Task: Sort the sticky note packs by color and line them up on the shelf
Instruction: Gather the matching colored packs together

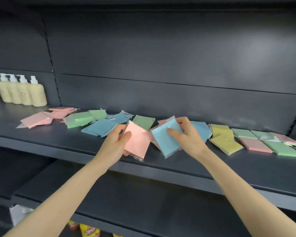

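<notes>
The left hand (117, 142) grips a pink pack (138, 140), thumb across its front and fingers behind, holding it tilted above the front part of the shelf (61, 142). The right hand (186, 134) pinches a blue pack (166, 140) in the same way, thumb on its face and fingers curled over the top edge. The two held packs sit side by side, their near edges almost touching.

Behind the hands, more packs lie loose along the shelf. Just behind the pink pack is a green pack (143, 121), and left of it two blue ones (99, 127) overlap. Further left lies a small heap of green packs (80, 119), then a cluster of pink packs (37, 120) near the shelf's left end. To the right of the right hand another blue pack (202, 130) shows partly under the fingers, then yellow packs (225, 143), then a mix of pink and green ones (280, 147) towards the right end.

At the far left of the shelf stands a row of cream pump bottles (22, 93). Below, a lower shelf (143, 194) is dark, and snack bags (90, 231) show at the bottom edge.
</notes>
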